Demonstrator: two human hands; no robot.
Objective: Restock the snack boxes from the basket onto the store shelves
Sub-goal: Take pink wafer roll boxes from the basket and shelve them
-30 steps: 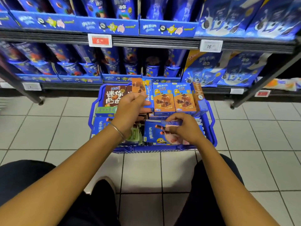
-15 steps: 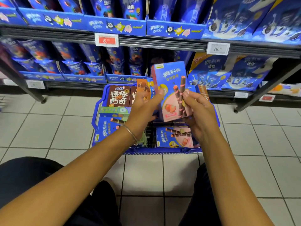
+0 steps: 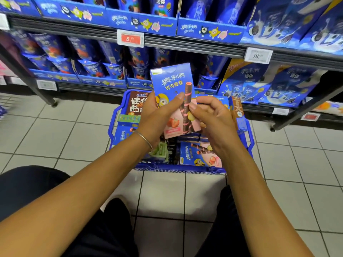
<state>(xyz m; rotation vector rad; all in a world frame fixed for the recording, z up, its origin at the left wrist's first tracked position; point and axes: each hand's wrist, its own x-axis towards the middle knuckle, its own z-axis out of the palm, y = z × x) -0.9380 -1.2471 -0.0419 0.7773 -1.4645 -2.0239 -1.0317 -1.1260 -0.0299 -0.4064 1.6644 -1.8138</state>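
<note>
Left hand (image 3: pixel 157 115) is gripping, and right hand (image 3: pixel 211 121) is pinching, an upright snack box (image 3: pixel 172 80) above the basket (image 3: pixel 178 168), its front facing the person, probably to match it to a shelf (image 3: pixel 185 45).

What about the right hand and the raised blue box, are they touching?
Touching. In the head view the right hand presses its thumb tip on the blue box; the left hand grips it too.
</note>
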